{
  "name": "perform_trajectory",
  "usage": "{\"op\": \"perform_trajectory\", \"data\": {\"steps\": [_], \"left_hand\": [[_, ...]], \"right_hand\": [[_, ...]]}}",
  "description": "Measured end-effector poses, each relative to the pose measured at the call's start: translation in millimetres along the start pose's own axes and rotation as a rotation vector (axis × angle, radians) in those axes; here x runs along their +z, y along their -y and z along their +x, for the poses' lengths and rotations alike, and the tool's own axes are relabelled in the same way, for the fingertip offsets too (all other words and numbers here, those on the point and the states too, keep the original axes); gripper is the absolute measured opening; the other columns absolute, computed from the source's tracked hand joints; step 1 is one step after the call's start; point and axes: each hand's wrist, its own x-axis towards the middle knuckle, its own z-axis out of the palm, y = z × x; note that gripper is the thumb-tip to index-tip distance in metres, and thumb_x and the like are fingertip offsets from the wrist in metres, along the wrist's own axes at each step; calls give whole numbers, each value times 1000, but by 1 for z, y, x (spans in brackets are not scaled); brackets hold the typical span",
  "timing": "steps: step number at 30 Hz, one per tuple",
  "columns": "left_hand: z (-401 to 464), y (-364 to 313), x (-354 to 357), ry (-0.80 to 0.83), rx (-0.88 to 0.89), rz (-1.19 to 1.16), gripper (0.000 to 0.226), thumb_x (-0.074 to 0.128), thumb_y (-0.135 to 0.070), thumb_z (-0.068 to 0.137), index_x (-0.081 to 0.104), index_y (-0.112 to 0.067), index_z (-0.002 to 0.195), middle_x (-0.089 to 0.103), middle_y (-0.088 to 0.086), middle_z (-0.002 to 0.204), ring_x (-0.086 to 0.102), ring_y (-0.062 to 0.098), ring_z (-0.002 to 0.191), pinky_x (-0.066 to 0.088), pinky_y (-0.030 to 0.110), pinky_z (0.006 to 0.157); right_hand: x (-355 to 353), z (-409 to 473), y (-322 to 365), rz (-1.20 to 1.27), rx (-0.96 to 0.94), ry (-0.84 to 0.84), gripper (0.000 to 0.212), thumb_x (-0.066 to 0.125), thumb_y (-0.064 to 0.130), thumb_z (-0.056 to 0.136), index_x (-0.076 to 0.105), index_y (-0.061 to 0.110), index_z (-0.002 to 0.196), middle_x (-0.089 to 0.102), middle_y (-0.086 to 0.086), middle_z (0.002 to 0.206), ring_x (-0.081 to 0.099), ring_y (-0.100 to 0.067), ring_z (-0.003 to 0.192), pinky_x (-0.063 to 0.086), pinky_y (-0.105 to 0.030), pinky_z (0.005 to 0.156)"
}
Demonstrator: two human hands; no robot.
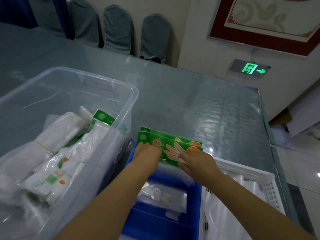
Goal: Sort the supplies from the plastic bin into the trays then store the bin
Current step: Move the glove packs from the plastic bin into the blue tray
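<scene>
A clear plastic bin [121, 108] stands at the left, holding several white and green supply packs [57, 163]. A blue tray [161, 222] sits in the middle, with clear packets in its near part. Green glove packs [174, 144] stand upright at the tray's far end. My left hand [147, 153] grips their left side from above. My right hand [197, 163] presses flat against their front right. A white perforated tray [266, 186] at the right holds white bags.
The table [207, 108] is covered with a glossy clear sheet and ends at the right edge [263, 129]. Covered chairs [154, 37] line the wall behind it. Floor and boxes lie to the right.
</scene>
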Motion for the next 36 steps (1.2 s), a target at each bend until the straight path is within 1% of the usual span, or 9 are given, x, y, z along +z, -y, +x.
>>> {"op": "perform_trajectory", "data": {"steps": [6, 11, 16, 20, 23, 28, 30, 33, 36], "left_hand": [[-13, 15, -93, -261, 26, 34, 20, 56, -11, 86, 63, -17, 104, 68, 7, 105, 64, 29, 101, 42, 31, 71], [-69, 80, -127, -522, 91, 99, 21, 51, -20, 89, 59, -20, 108, 67, 4, 101, 63, 27, 91, 41, 32, 68], [-133, 185, -106, -565, 23, 129, 11, 70, -23, 74, 69, -19, 84, 71, 2, 74, 67, 30, 65, 52, 34, 56], [-165, 259, -75, -390, -134, 67, 28, 46, -32, 92, 60, -28, 116, 67, -7, 112, 62, 20, 101, 48, 31, 82], [-189, 293, -61, -342, -189, 84, 30, 42, -35, 94, 56, -32, 121, 64, -10, 119, 60, 17, 107, 45, 27, 79], [-210, 338, -37, -269, -202, 24, 32, 43, -35, 95, 55, -34, 124, 62, -11, 121, 59, 19, 107, 44, 26, 79], [-212, 352, -21, -310, -147, -26, 25, 53, -30, 91, 63, -32, 113, 69, -8, 108, 63, 21, 97, 42, 27, 73], [-207, 366, -4, -360, -20, 49, 9, 78, -21, 63, 70, -25, 66, 65, -5, 55, 62, 19, 50, 46, 26, 55], [-207, 365, 1, -350, -19, 28, 4, 73, -26, 69, 69, -24, 70, 65, -4, 57, 61, 19, 51, 39, 25, 48]], "right_hand": [[-63, 29, 13, 50, 73, -371, 31, 41, 32, 82, 70, 20, 80, 68, 2, 62, 60, -18, 45, 46, -25, 40], [-100, 45, 56, 105, 15, -484, 32, 42, 30, 89, 70, 16, 83, 70, -2, 64, 60, -19, 46, 51, -31, 43], [-123, 75, 124, 110, -75, -505, 27, 45, 28, 86, 71, 19, 83, 72, -3, 69, 65, -27, 55, 52, -34, 47], [-135, 114, 193, 164, -159, -368, 33, 40, 30, 86, 70, 18, 83, 72, -4, 71, 66, -30, 59, 54, -40, 51], [-127, 153, 239, 139, -186, -48, 25, 44, 29, 92, 66, 22, 103, 71, -3, 98, 65, -29, 88, 52, -36, 74], [-84, 218, 296, -22, -277, 310, 26, 46, 23, 91, 60, 22, 113, 64, -6, 113, 58, -27, 104, 41, -30, 74], [-62, 234, 308, -138, -317, 418, 32, 48, 17, 91, 57, 22, 122, 60, -5, 121, 56, -27, 110, 44, -32, 78], [-31, 244, 318, -226, -277, 585, 36, 49, 11, 91, 52, 17, 127, 57, -5, 126, 57, -27, 111, 43, -33, 75], [-12, 247, 317, -269, -222, 696, 25, 48, 13, 93, 56, 9, 116, 59, -9, 121, 58, -28, 108, 45, -34, 75]]}}
